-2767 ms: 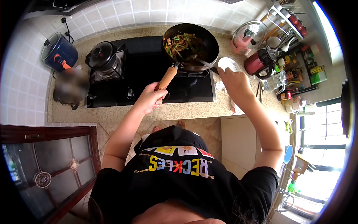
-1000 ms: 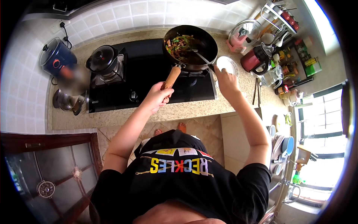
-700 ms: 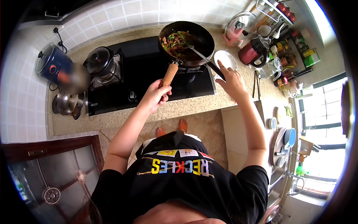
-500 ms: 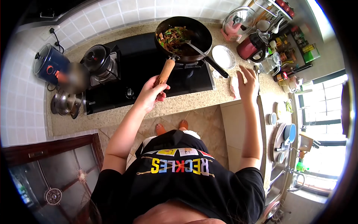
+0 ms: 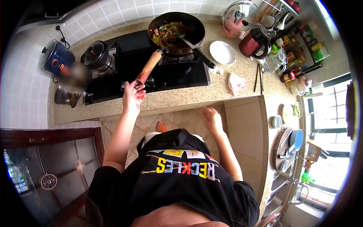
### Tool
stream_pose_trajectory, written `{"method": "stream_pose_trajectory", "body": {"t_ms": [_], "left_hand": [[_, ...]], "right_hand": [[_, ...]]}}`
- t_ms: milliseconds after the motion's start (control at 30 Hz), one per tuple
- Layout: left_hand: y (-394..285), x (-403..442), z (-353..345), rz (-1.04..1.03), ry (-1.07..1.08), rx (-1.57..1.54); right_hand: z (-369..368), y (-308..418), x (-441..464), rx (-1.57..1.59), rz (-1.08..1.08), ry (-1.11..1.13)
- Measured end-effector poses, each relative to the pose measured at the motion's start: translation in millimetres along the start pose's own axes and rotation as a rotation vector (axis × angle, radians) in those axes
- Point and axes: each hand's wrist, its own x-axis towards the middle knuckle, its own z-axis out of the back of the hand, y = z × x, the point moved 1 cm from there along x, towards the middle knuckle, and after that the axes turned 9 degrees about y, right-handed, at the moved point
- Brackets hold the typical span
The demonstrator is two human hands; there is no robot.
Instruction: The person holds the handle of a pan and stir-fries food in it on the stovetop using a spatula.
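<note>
A dark wok [image 5: 198,28] sits on the right burner with cooked food [image 5: 170,34] of green and brown pieces in it. A spatula [image 5: 202,56] rests inside, its black handle over the rim. The wok's wooden handle [image 5: 150,66] points toward me. My left hand [image 5: 132,99] is at the end of that handle, fingers loosely apart and not wrapped around it, close to a stove knob [image 5: 123,86]. Just off the counter's front edge, my right hand [image 5: 212,120] hangs in the air with its fingers curled in and nothing visible in them.
Right of the wok are a white plate [image 5: 223,53], a crumpled cloth or bag [image 5: 237,83], chopsticks [image 5: 257,79] and a kettle [image 5: 253,42]. A black lidded pot [image 5: 94,55] occupies the left burner, near a blue cooker [image 5: 56,56]. The sink side holds dishes [image 5: 295,138].
My left hand has loosened from around the wooden handle and moved back to its end. My right hand has dropped from above the right counter to in front of it, its fingers curling in.
</note>
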Motion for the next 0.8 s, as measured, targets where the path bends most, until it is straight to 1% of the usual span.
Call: {"method": "stream_pose_trajectory", "body": {"t_ms": [33,67,133,167,200,267,367,433,467,533,600,667,800], "left_hand": [[12.0,-4.9,2.4,0.010,-0.062,0.031],[25.4,-13.3,-1.6,0.011,-0.071,0.020],[54.6,-29.8,-6.2,0.090,-0.070,0.033],[68.9,-39.6,-13.1,0.137,-0.070,0.057],[83.9,-49.7,-20.9,0.184,-0.071,0.079],[115.5,-66.6,-30.3,0.219,-0.019,0.106],[149.0,-91.7,-49.6,0.296,0.118,0.148],[164.8,-102.9,-60.1,0.331,0.211,0.168],[171.0,-107.4,-64.8,0.324,0.205,0.168],[182.9,-114.2,-72.2,0.338,0.236,0.271],[188.6,-121.4,-79.1,0.340,0.221,0.291],[196.7,-124.6,-82.2,0.360,0.257,0.340],[212.4,-132.0,-89.2,0.371,0.262,0.368]], "right_hand": [[-5.4,-4.6,-8.9,0.044,0.020,0.024],[-10.0,-11.5,-18.8,0.059,0.034,0.061],[-16.9,-25.8,-39.5,0.080,0.076,0.145],[-18.6,-36.1,-50.0,0.054,0.071,0.251],[-16.1,-41.0,-59.7,0.058,0.080,0.259],[-11.7,-49.1,-76.1,0.082,0.062,0.298],[-4.6,-70.7,-95.4,0.063,0.044,0.327],[-2.1,-86.8,-106.0,0.058,0.042,0.329],[0.2,-92.5,-110.5,0.037,0.042,0.330],[2.2,-100.9,-119.0,0.019,0.050,0.332],[3.0,-106.6,-129.7,-0.006,-0.035,0.385],[-9.0,-124.8,-142.0,-0.021,-0.049,0.412],[-19.1,-142.4,-164.5,-0.022,-0.070,0.472]]}}
